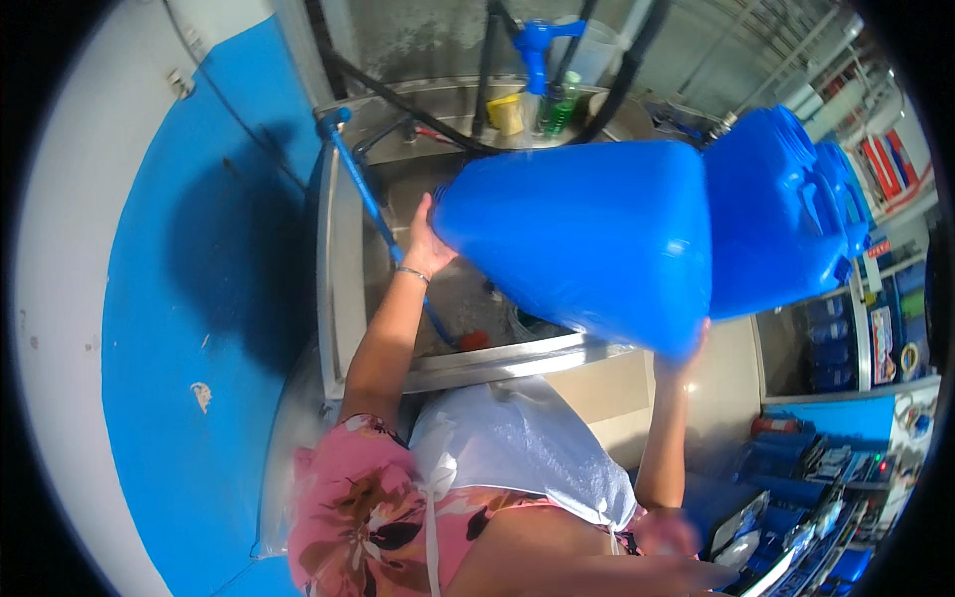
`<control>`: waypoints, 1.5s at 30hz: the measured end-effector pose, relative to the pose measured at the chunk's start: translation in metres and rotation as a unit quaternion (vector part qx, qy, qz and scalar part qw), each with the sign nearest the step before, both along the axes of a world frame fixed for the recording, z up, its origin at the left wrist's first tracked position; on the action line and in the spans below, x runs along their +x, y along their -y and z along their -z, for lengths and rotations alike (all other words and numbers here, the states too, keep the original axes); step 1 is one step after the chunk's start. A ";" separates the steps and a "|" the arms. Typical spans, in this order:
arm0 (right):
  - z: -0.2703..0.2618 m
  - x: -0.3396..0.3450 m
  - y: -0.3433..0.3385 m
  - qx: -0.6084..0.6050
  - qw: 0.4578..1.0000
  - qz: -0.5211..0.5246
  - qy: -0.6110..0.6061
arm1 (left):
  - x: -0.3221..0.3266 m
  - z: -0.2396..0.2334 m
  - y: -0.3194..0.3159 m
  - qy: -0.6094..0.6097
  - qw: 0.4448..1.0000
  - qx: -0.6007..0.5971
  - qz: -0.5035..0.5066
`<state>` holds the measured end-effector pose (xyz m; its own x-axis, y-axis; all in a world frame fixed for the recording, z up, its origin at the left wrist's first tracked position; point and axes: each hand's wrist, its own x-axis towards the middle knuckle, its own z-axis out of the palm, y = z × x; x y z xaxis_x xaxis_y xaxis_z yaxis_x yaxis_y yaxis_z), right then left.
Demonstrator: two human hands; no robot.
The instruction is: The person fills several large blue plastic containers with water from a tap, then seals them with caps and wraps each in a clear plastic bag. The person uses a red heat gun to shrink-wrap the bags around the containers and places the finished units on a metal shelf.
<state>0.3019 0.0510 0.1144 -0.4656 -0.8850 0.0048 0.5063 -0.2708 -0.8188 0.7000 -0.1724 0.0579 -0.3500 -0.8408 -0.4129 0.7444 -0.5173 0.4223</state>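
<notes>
A large blue plastic jerrycan lies on its side in the air over a stainless steel sink. Its threaded neck points left, and my left hand grips it there. At the other end, my right hand supports the lower corner of the base; some of its fingers are hidden behind the jerrycan. A blue pipe runs down into the basin on the left, near my left wrist. An orange-red object sits low in the basin, too partly seen to name.
More blue jerrycans stand close on the right. Behind the sink are a blue tap, black hoses, a green bottle and a yellow container. A blue and white wall borders the left side.
</notes>
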 end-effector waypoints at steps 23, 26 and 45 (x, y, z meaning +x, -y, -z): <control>-0.167 0.255 0.218 -0.038 0.350 -0.378 -0.856 | 0.067 0.002 0.047 0.742 0.615 -0.245 0.100; -0.263 0.369 0.284 -0.291 0.487 -0.317 -0.760 | 0.070 0.010 0.039 0.713 0.650 -0.254 0.068; -0.495 0.664 0.439 -0.415 0.777 0.093 -0.464 | 0.071 0.016 0.023 0.679 0.673 -0.294 -0.009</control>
